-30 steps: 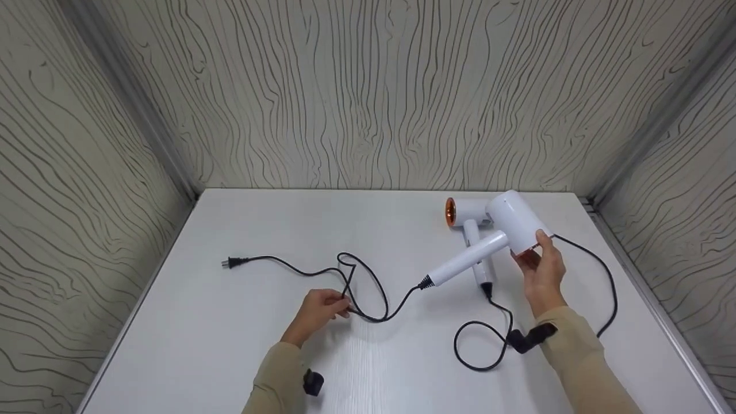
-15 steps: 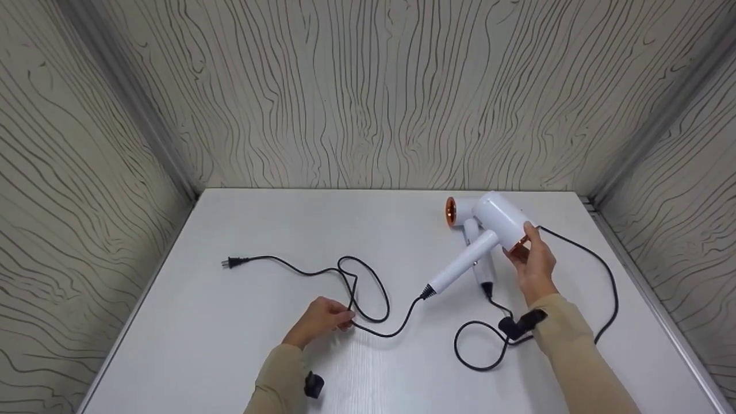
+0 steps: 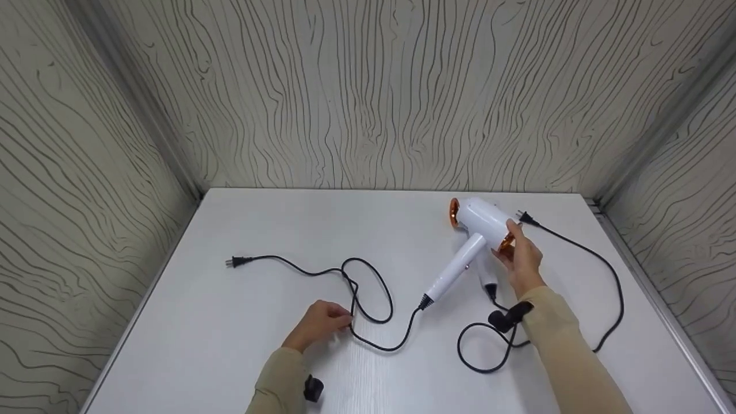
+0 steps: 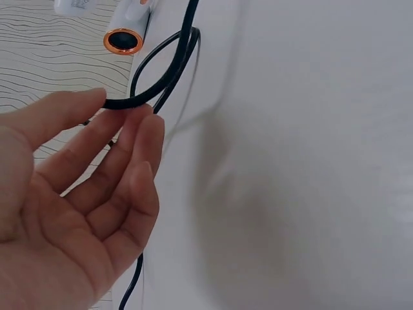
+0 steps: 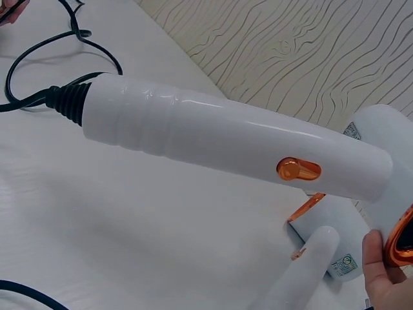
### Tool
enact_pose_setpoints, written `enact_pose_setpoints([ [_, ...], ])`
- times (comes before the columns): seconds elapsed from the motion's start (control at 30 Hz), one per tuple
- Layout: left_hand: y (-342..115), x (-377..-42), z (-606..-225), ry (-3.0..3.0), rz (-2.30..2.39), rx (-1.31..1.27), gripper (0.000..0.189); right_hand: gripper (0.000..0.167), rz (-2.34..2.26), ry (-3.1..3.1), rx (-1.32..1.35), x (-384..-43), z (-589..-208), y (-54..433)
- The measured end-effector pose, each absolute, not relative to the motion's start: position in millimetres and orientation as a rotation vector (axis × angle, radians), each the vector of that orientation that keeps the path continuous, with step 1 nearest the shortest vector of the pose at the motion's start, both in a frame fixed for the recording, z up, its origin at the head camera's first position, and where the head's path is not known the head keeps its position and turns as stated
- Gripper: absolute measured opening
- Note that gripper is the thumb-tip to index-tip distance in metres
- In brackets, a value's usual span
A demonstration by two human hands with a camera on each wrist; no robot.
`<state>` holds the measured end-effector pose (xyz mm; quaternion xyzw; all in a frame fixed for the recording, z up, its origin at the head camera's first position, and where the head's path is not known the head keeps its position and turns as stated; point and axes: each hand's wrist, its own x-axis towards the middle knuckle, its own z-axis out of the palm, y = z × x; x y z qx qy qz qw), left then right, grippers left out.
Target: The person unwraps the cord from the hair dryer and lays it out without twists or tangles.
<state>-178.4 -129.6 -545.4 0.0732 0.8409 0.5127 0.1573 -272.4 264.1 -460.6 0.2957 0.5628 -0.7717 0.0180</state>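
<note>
My right hand [image 3: 524, 259] holds a white hair dryer [image 3: 484, 221] by the copper-rimmed end of its barrel, thumb on top. The handle slants down toward me; an orange switch [image 5: 299, 169] shows on it in the right wrist view. With thumb and fingertips, my left hand [image 3: 321, 325] pinches the black cord [image 3: 379, 348] that runs from this handle. Behind the held dryer, a second white hair dryer [image 3: 454, 214] lies mostly hidden; its copper-rimmed opening and lower handle show. In the right wrist view, part of this other dryer [image 5: 332, 239] appears beyond the handle.
The held dryer's cord makes a loop left of centre and ends in a two-pin plug [image 3: 238, 261] at the left. A second cord [image 3: 483, 372] coils near my right sleeve, and another plug [image 3: 526, 218] lies at the back right. Wood-patterned panels [image 3: 368, 92] wall the white table [image 3: 276, 224].
My right hand has brought the hair dryer left and lower, over the other dryer, uncovering the plug at the back right. My left hand has drawn the cord slightly toward me.
</note>
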Motion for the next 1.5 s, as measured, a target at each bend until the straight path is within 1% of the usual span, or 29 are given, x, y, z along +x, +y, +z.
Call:
enact_pose_setpoints([
  [0.23,-130.0,-178.9,-545.2,2.405,1.500,0.167,0.022,0.082,-2.325,1.838,0.929,-279.6,-469.4,255.8],
  [0.47,-132.2,-182.1,-545.5,2.463,1.637,0.052,0.029,0.084,-2.299,1.835,0.980,-289.0,-478.1,245.7],
  [0.67,-129.1,-182.6,-541.5,2.549,1.704,0.013,0.024,0.083,-2.280,1.821,1.024,-295.2,-485.2,236.6],
  [0.93,-114.0,-184.4,-536.7,2.644,1.783,0.127,0.017,0.086,-2.187,1.861,1.037,-299.7,-496.4,223.2],
  [1.23,-90.3,-177.2,-533.6,2.708,1.680,0.209,0.016,0.092,-2.140,1.793,1.077,-301.4,-504.2,218.3],
  [1.5,-70.0,-178.3,-533.3,2.739,1.640,0.288,0.015,0.090,-2.124,1.789,1.056,-298.2,-512.6,214.6],
])
